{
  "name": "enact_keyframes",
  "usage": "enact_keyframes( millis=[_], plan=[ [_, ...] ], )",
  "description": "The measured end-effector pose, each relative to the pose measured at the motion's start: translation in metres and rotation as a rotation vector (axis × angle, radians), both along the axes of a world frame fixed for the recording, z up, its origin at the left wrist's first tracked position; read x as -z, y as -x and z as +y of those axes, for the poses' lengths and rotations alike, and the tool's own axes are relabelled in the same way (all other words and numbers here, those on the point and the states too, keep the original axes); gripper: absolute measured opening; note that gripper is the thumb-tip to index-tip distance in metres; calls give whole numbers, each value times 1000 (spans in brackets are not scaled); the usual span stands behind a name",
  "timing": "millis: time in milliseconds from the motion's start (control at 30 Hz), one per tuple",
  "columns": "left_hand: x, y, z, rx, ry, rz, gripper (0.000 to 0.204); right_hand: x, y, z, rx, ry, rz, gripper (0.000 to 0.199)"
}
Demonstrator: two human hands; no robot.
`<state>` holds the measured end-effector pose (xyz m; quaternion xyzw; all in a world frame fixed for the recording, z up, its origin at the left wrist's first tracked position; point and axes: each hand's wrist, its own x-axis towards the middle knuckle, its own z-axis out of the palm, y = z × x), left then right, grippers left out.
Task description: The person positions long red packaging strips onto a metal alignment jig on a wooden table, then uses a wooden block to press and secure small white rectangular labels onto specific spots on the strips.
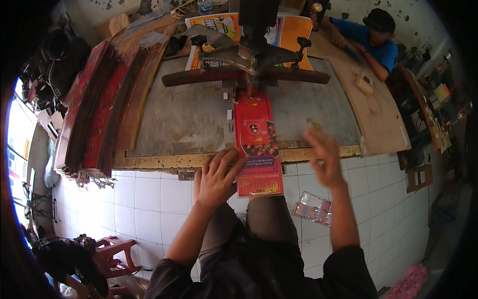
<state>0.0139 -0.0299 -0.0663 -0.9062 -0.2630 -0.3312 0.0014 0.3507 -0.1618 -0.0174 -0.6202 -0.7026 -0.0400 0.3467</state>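
Observation:
A stack of long red printed sheets point(255, 144) lies on the grey worktable point(189, 119), its near end hanging over the table's front edge. Its far end sits under a dark metal press with a red-brown bar point(246, 74). My left hand point(216, 177) rests at the stack's left side near the table edge, fingers spread and touching it. Raised above the table's front edge to the right of the stack is my right hand point(323, 157), blurred, with fingers apart and nothing in it.
Piles of red sheets point(99, 109) fan along the table's left side. Another person in a blue shirt point(368, 37) leans on a wooden board point(373, 109) at the far right. A plastic packet point(312, 207) lies on the white tiled floor; a red stool point(117, 254) stands lower left.

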Motion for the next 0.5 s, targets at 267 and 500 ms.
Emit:
enact_keyframes(
  millis=[267, 500],
  plan=[
    [-13, -24, 7, 31, -63, -53, 38, 10, -266, 65, 751, 51, -294, 64],
    [-10, -28, 6, -7, -75, -88, 27, 26, -351, 100, 946, -21, -383, 61]
  ],
)
